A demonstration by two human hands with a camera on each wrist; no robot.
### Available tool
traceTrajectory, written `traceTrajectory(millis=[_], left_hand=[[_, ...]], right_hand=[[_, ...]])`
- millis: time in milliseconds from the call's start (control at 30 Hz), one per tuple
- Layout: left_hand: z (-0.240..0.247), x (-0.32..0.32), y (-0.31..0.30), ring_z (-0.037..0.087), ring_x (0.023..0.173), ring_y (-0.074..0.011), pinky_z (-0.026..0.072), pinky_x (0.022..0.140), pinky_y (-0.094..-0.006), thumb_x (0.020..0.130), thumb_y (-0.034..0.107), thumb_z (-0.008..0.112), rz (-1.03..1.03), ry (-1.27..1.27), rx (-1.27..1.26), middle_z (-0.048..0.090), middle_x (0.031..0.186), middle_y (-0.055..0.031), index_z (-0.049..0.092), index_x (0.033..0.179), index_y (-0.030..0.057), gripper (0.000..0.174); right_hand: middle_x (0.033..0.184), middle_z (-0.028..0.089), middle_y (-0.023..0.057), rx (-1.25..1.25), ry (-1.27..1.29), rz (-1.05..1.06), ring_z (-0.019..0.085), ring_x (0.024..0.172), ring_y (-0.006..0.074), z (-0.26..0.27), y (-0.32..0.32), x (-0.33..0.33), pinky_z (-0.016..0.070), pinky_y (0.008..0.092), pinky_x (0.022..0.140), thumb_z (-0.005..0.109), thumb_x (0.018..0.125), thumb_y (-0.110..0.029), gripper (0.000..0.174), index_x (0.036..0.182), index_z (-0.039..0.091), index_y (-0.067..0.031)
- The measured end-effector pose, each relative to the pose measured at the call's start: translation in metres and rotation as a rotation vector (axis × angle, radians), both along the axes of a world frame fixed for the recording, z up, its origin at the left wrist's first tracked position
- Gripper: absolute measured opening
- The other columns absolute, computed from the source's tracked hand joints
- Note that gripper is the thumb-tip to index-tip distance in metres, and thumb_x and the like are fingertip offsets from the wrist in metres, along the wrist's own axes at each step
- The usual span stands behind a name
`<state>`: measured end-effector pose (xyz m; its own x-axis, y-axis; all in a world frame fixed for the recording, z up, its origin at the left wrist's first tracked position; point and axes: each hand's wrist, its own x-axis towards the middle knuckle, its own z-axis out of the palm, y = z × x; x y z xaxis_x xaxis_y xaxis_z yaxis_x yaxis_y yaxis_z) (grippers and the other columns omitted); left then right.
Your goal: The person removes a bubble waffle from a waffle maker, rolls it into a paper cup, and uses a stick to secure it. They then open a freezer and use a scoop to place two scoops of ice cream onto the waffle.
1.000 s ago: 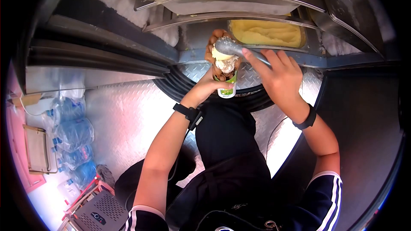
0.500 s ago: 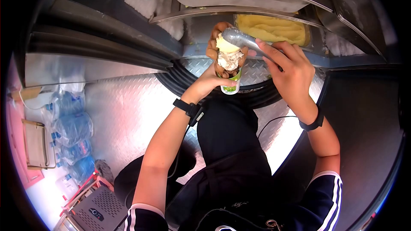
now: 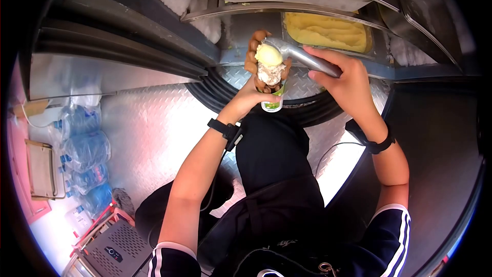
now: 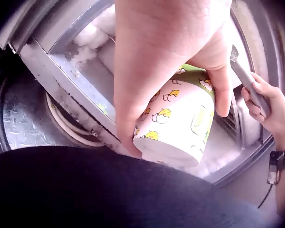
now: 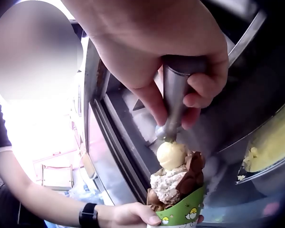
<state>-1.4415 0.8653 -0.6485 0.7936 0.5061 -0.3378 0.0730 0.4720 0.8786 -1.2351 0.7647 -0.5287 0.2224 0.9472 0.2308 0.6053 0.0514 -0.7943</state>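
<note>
My left hand (image 3: 249,97) grips a white and green paper cup (image 4: 178,121) printed with cracked eggs. Out of the cup stands a brown bubble waffle (image 5: 194,168), wrapped round a ball of whitish, speckled ice cream (image 5: 166,186). On top of that sits a smooth pale yellow ball of ice cream (image 3: 268,55). Fingers and thumb of my right hand (image 3: 348,74) are wrapped round the handle of a metal ice cream scoop (image 3: 310,61). Its head is right at the yellow ball, overlapping it from behind in the head view.
Beyond the cup, a tub of yellow ice cream (image 3: 328,33) sits in a frosted freezer, with a metal rail (image 3: 287,7) across it. Black hose (image 3: 202,95) lies coiled on the metal floor. Large wrapped water bottles (image 3: 84,151) line the left side.
The scoop has tipped and drawn back off the yellow ice cream, which now shows as a round ball on the speckled one. My right hand has turned and shifted right; the left still holds the cup.
</note>
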Motion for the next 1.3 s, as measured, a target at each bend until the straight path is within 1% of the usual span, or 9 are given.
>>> traceTrajectory(millis=[333, 433, 500, 633, 800, 833, 933, 1067, 1300], left_hand=[[-0.003, -0.007, -0.004, 0.05, 0.12, -0.0187, 0.0373, 0.103, -0.0345, 0.069, 0.001, 0.075, 0.008, -0.014, -0.032, 0.054, 0.127, -0.0068, 0.043, 0.133, 0.0025, 0.071], [0.003, -0.007, -0.003, 0.05, 0.12, -0.019, 0.0368, 0.104, -0.0347, 0.069, 0.0, 0.075, 0.009, -0.028, -0.049, 0.054, 0.127, -0.0068, 0.042, 0.134, 0.0027, 0.072], [0.005, -0.006, -0.001, 0.049, 0.12, -0.0193, 0.0369, 0.104, -0.035, 0.07, -0.001, 0.075, -0.011, -0.04, -0.051, 0.054, 0.127, -0.0069, 0.042, 0.134, 0.0027, 0.072], [0.01, -0.006, -0.004, 0.049, 0.12, -0.0194, 0.0373, 0.103, -0.0348, 0.07, -0.001, 0.074, -0.007, -0.057, -0.074, 0.054, 0.127, -0.0073, 0.041, 0.135, 0.0022, 0.072], [0.008, -0.008, -0.005, 0.053, 0.114, -0.0176, 0.041, 0.099, -0.0327, 0.071, 0.0, 0.074, 0.012, -0.039, -0.004, 0.057, 0.121, -0.0071, 0.046, 0.129, 0.001, 0.065], [0.009, -0.008, -0.005, 0.053, 0.114, -0.0176, 0.041, 0.099, -0.0327, 0.071, 0.0, 0.074, 0.013, -0.041, -0.004, 0.057, 0.121, -0.0071, 0.046, 0.129, 0.001, 0.065], [0.014, -0.008, -0.007, 0.056, 0.109, -0.0166, 0.0428, 0.096, -0.0317, 0.071, 0.0, 0.074, 0.007, 0.024, -0.032, 0.058, 0.118, -0.0076, 0.049, 0.125, 0.0003, 0.059], [0.011, -0.007, -0.006, 0.056, 0.108, -0.0165, 0.0431, 0.096, -0.0313, 0.072, -0.001, 0.074, 0.041, -0.031, -0.03, 0.058, 0.116, -0.0079, 0.049, 0.123, 0.0002, 0.057], [0.017, -0.035, -0.004, 0.05, 0.118, -0.0167, 0.0388, 0.101, -0.0312, 0.072, -0.002, 0.074, -0.025, -0.028, -0.058, 0.052, 0.128, -0.0044, 0.039, 0.136, 0.0033, 0.074]], right_hand=[[0.084, 0.069, 0.0092, -0.107, 0.323, -0.029, 0.061, 0.073, 0.0124, -0.017, 0.007, 0.003, 0.0462, 0.025, 0.07, 0.071, 0.08, -0.006, 0.037, 0.116, 0.064, -0.0042], [0.076, 0.065, 0.0076, -0.175, 0.388, -0.072, 0.058, 0.06, 0.0115, -0.003, 0.0, 0.001, 0.0445, 0.024, 0.057, 0.068, 0.085, -0.01, 0.036, 0.119, 0.062, -0.004], [0.066, 0.059, 0.0056, -0.241, 0.751, -0.033, 0.052, 0.046, 0.0108, 0.001, -0.002, 0.002, 0.0375, 0.0235, 0.041, 0.061, 0.091, -0.016, 0.036, 0.124, 0.056, -0.0039], [0.063, 0.055, 0.006, -0.413, 0.964, 0.075, 0.047, 0.038, 0.0109, -0.015, -0.001, 0.0, 0.0322, 0.0237, 0.034, 0.054, 0.094, -0.019, 0.037, 0.128, 0.05, -0.0029], [0.065, 0.056, 0.0043, -0.185, 0.766, 0.091, 0.046, 0.043, 0.0068, -0.029, -0.029, -0.015, 0.033, 0.0213, 0.039, 0.058, 0.093, -0.017, 0.039, 0.128, 0.051, -0.0032], [0.076, 0.063, 0.0084, -0.261, 0.589, 0.141, 0.055, 0.055, 0.0079, -0.029, -0.037, -0.017, 0.0419, 0.0224, 0.049, 0.062, 0.09, -0.014, 0.04, 0.128, 0.053, -0.0028], [0.104, 0.067, 0.0174, 0.004, 0.127, 0.227, 0.068, 0.085, 0.0244, -0.057, -0.036, -0.028, 0.0509, 0.0311, 0.074, 0.064, 0.088, -0.014, 0.04, 0.125, 0.055, -0.0037], [0.102, 0.067, 0.0171, 0.065, 0.184, 0.208, 0.068, 0.082, 0.029, -0.055, -0.037, -0.028, 0.0508, 0.0327, 0.071, 0.063, 0.088, -0.014, 0.038, 0.124, 0.056, -0.0036], [0.079, 0.061, 0.0111, 0.035, 0.261, -0.019, 0.06, 0.067, 0.0203, -0.064, -0.053, -0.013, 0.0458, 0.0284, 0.063, 0.071, 0.083, -0.024, 0.033, 0.104, 0.059, -0.0015]])
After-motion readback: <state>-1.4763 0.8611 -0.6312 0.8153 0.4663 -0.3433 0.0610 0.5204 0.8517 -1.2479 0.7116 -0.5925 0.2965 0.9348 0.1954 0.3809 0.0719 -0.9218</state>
